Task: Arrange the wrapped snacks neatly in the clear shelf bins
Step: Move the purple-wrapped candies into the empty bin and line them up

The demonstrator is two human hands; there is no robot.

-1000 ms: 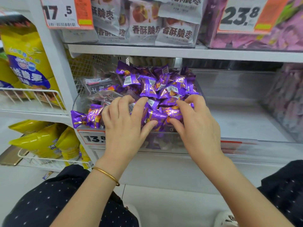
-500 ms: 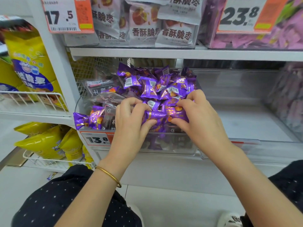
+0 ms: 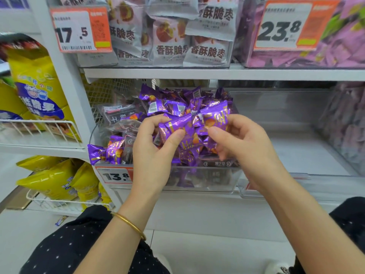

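Your left hand (image 3: 154, 149) and right hand (image 3: 245, 145) are curled round purple wrapped snacks (image 3: 183, 131) just above the front of the clear bin (image 3: 207, 180) at the left end of the shelf (image 3: 197, 198), so imo lay them flat in rows rather than dumping them on the pile (image 3: 177, 104).

Pretty obviously a shop, snack aisle; orange-and-white price tags are hanging off the white shelves (image 3: 217, 74), a 17.5 tag (image 3: 81, 29), a 23.8 tag (image 3: 292, 26), a 13.8 tag (image 3: 114, 176); a clear bin (image 3: 207, 181) is holding heaps of purple wrapped snacks (image 3: 177, 107); yellow snack bags (image 3: 35, 76) are sitting in a wire basket (image 3: 39, 129) alongside.
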